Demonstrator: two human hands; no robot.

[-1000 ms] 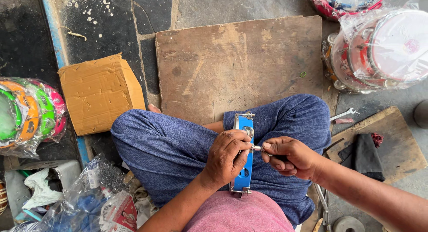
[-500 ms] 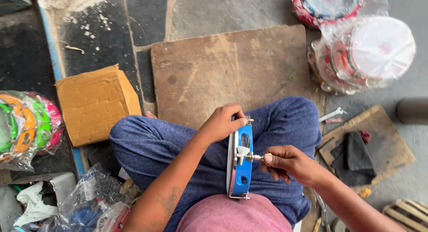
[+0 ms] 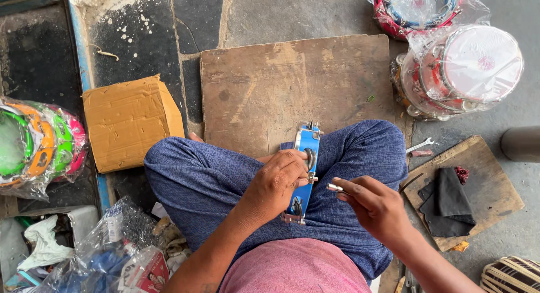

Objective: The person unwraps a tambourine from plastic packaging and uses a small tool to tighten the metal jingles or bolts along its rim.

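I sit cross-legged in blue trousers. My left hand [image 3: 278,183] grips a blue tambourine frame [image 3: 304,158] with small metal discs, held on edge over my lap. My right hand [image 3: 376,206] is just right of the frame, apart from it, pinching a small metal pin [image 3: 334,187] between thumb and fingertips. The pin points toward the frame's side.
A worn wooden board [image 3: 292,85] lies ahead of my knees. A cardboard box [image 3: 130,121] sits at left, bagged coloured tambourines [image 3: 36,144] further left, more bagged ones [image 3: 461,68] at top right. A small spanner [image 3: 419,145] and a board with black cloth [image 3: 450,200] lie at right.
My left hand slid down from the frame's top to its middle. My right hand drew back from the frame with the pin; the camera view shifted slightly.
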